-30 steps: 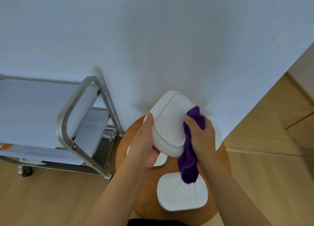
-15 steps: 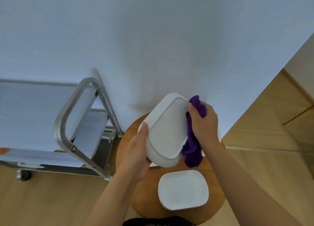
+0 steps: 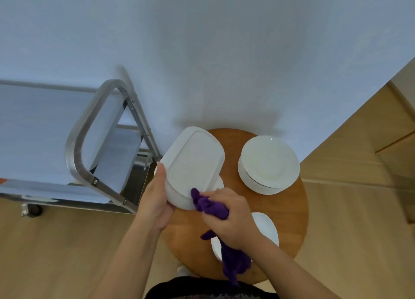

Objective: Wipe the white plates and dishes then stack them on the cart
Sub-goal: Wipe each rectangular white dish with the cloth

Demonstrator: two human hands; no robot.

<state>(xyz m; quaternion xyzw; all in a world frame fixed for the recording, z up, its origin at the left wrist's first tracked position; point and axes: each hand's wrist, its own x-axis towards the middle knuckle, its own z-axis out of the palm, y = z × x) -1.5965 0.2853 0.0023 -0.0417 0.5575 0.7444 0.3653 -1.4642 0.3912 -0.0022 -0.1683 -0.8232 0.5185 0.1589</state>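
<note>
A white rectangular dish is held bottom-up above the round wooden table. My left hand grips its left near edge. My right hand clutches a purple cloth pressed against the dish's near rim, with the cloth's tail hanging down. A stack of round white plates sits on the table's right side. White rectangular plates lie partly hidden under my right arm. The steel cart stands to the left.
A pale wall rises right behind the table and cart. Another white dish peeks out under the held one. Wood floor surrounds the table; the cart's wheel rests at lower left.
My right hand has swept the cloth from the dish's far right edge down to its near rim. The round plate stack has come into view. The view shifted slightly.
</note>
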